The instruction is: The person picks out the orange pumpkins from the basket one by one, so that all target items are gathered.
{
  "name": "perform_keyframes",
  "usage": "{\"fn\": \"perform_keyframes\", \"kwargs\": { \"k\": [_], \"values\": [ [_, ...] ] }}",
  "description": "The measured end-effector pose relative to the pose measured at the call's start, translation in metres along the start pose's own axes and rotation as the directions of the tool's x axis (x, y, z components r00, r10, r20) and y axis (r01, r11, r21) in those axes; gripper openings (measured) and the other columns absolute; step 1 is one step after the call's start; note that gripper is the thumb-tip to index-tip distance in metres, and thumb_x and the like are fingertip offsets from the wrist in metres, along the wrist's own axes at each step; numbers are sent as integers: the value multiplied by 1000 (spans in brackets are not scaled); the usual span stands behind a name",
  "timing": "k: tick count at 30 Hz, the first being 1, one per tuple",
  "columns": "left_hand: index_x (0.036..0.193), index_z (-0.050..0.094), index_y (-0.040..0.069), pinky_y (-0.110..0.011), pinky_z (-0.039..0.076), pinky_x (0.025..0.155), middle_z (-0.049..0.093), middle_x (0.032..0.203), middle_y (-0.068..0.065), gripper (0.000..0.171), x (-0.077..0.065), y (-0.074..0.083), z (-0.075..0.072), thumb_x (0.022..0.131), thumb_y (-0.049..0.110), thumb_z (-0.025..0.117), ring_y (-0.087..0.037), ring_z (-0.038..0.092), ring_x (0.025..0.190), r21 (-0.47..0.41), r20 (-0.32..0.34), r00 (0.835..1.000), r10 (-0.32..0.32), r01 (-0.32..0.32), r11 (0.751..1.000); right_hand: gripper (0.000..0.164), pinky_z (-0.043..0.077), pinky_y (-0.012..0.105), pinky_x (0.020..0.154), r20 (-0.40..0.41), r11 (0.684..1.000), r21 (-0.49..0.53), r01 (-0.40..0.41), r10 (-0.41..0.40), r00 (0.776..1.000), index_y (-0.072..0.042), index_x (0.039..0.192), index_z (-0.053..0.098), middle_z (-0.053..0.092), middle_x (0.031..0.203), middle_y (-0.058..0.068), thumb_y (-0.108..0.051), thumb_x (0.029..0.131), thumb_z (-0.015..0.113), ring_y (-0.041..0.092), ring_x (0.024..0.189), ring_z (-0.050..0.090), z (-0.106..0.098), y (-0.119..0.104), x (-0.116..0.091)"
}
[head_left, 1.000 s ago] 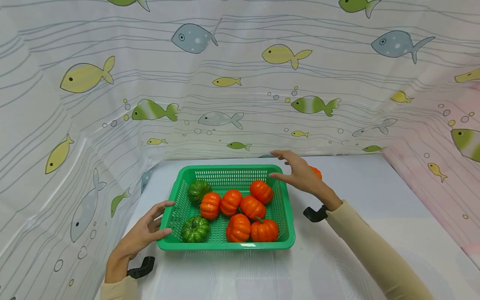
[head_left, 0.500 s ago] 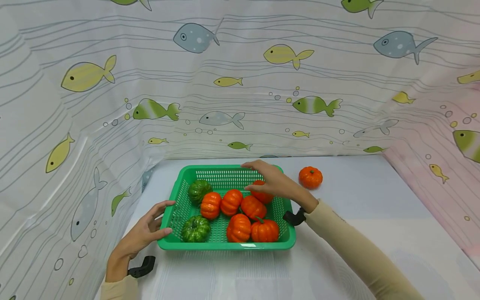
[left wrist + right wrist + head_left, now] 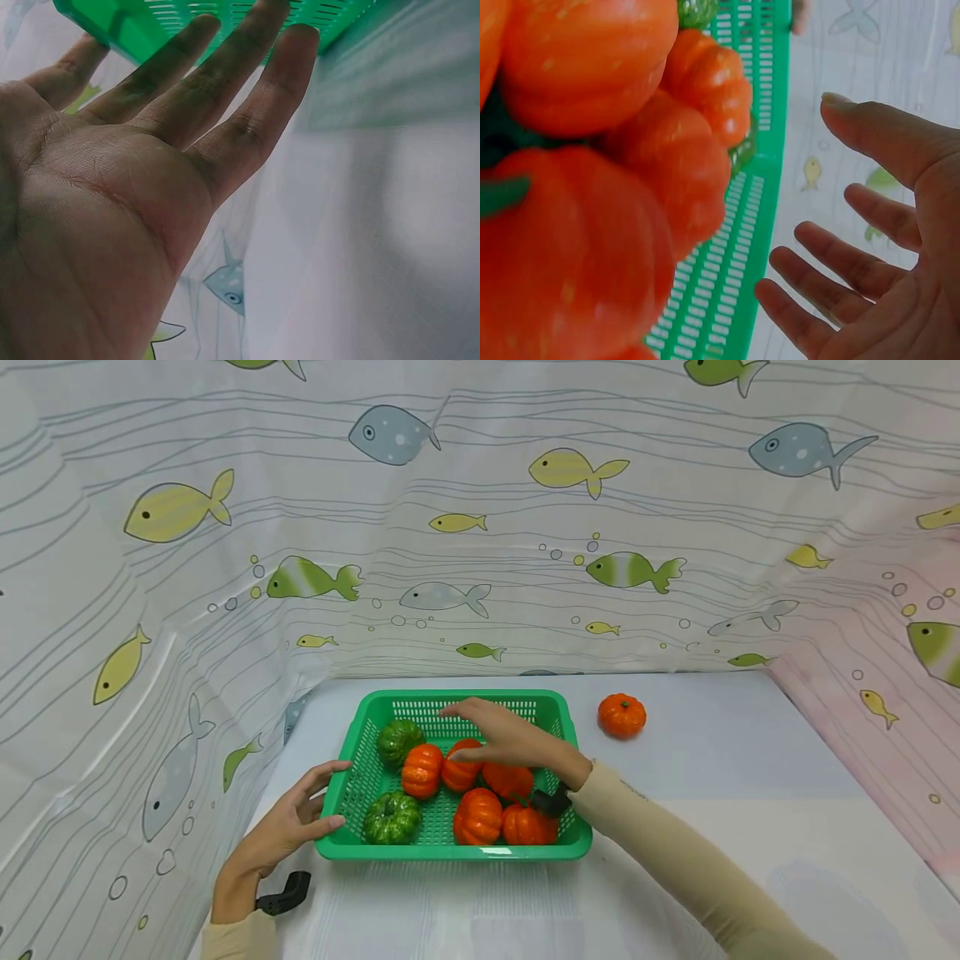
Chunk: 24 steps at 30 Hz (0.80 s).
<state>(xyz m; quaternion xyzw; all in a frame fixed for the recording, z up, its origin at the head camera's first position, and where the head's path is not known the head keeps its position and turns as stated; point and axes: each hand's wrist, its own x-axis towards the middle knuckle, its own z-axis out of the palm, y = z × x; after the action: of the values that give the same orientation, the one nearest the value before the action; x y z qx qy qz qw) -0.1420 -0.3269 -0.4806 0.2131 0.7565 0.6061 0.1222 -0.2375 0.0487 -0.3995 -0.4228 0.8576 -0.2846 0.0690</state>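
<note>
A green plastic basket point(image 3: 450, 852) stands on the table with small pumpkins in it. Two are dark green: one pumpkin point(image 3: 399, 742) at the back left, another pumpkin point(image 3: 392, 817) at the front left. Several orange pumpkins point(image 3: 477, 817) fill its middle and right. My left hand point(image 3: 288, 818) rests at the basket's left side, its fairly straight fingers point(image 3: 255, 120) against the outer wall in the left wrist view. Over the basket hovers my right hand point(image 3: 510, 735), fingers spread and holding nothing. It partly covers the orange pumpkins beneath; one at the back right is hidden.
A lone orange pumpkin point(image 3: 622, 716) sits on the white table point(image 3: 720, 752), right of the basket. Fish-patterned curtain point(image 3: 525, 593) surfaces rise behind and along both sides. Each wrist wears a black camera mount point(image 3: 283, 894).
My right hand has moved left, from above the basket's back right corner to over its middle, uncovering the lone orange pumpkin. The left hand and the basket stay where they were.
</note>
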Motion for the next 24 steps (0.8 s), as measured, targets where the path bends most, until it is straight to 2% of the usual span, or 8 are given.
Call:
{"fn": "perform_keyframes", "kwargs": {
  "k": [6,15,24],
  "values": [
    [162,22,7,-30,54,97,5,165,-32,74,0,-2,-1,100,-5,61,-70,13,140,12,23,999,27,-27,1000,65,34,41,119,65,1000,0,9,-9,998,-11,153,48,49,153,5,-32,97,75,22,144,42,12,-10,16],
    [162,24,11,-30,53,98,7,167,-27,75,0,-2,-2,99,-3,63,-65,13,144,-12,7,1000,2,-2,1000,62,39,35,115,160,1000,-22,13,-10,987,-8,151,49,50,151,7,-33,99,73,23,140,45,30,-20,35],
    [162,25,10,-29,53,98,8,167,-27,75,1,-3,-3,99,-4,63,-65,14,144,-5,4,1000,9,-9,1000,60,41,35,112,255,993,-112,-33,61,965,-12,150,53,47,152,10,-37,99,72,28,138,44,46,-23,50]
  ]
}}
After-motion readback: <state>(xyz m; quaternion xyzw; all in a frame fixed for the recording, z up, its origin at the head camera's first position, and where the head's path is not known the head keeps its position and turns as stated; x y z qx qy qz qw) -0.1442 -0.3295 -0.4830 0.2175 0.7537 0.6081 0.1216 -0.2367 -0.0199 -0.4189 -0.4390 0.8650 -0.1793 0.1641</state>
